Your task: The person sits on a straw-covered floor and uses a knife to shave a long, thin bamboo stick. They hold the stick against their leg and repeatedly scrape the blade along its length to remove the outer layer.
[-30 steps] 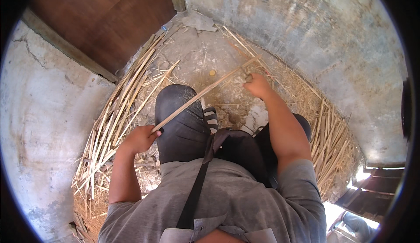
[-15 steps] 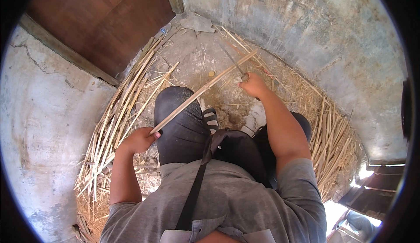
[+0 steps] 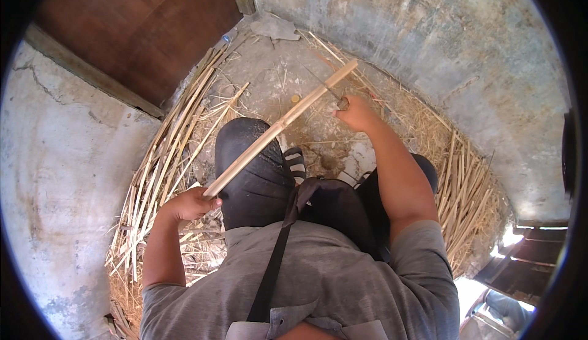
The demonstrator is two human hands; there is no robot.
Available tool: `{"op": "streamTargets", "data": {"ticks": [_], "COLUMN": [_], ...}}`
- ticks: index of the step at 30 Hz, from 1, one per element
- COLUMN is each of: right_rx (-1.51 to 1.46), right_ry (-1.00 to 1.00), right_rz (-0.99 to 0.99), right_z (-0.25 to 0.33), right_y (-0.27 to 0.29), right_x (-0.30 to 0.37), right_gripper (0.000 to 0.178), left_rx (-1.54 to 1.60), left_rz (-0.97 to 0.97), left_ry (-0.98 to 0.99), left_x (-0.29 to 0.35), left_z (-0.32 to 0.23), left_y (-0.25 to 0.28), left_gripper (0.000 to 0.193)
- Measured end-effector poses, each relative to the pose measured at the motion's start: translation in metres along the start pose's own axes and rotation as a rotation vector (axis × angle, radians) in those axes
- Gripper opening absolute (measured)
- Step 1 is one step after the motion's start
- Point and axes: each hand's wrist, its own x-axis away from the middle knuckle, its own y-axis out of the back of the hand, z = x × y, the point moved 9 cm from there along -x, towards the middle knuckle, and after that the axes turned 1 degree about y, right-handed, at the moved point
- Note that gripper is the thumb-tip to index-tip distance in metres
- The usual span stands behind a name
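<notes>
A pale split bamboo strip (image 3: 257, 145) runs slantwise across my bent left knee. My left hand (image 3: 191, 205) grips its near end, the thumb along the edge. Its far end reaches up and right over the bare ground. My right hand (image 3: 355, 113) is closed round the short handle of a knife (image 3: 341, 102). The thin dark blade points up and left and crosses the strip near its far end, partly hidden there. Whether blade and strip touch, I cannot tell.
Long split bamboo strips (image 3: 160, 167) lie along the left wall, and more bamboo strips (image 3: 468, 199) are heaped at the right over fibrous shavings (image 3: 404, 119). Ahead stand a stained wall (image 3: 404, 28) and a brown panel (image 3: 141, 28). A black strap bag (image 3: 334, 208) sits in my lap.
The bamboo strip has turned, showing a broader, paler face. My left hand has shifted slightly left and down with it. The right hand and knife have barely moved.
</notes>
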Motion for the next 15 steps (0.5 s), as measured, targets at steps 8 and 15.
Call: {"op": "streamTargets", "data": {"ticks": [8, 15], "right_rx": [0.139, 0.018], "right_ry": [0.235, -0.001], "right_rz": [0.258, 0.087], "right_z": [0.061, 0.012], "right_y": [-0.002, 0.004], "right_x": [0.022, 0.003], "right_gripper": [0.045, 0.044], "left_rx": [-0.058, -0.165], "left_rz": [0.052, -0.026], "left_ry": [0.020, -0.028], "left_x": [-0.002, 0.005], "left_z": [0.000, -0.008], "left_y": [-0.004, 0.004], "left_gripper": [0.060, 0.084]}}
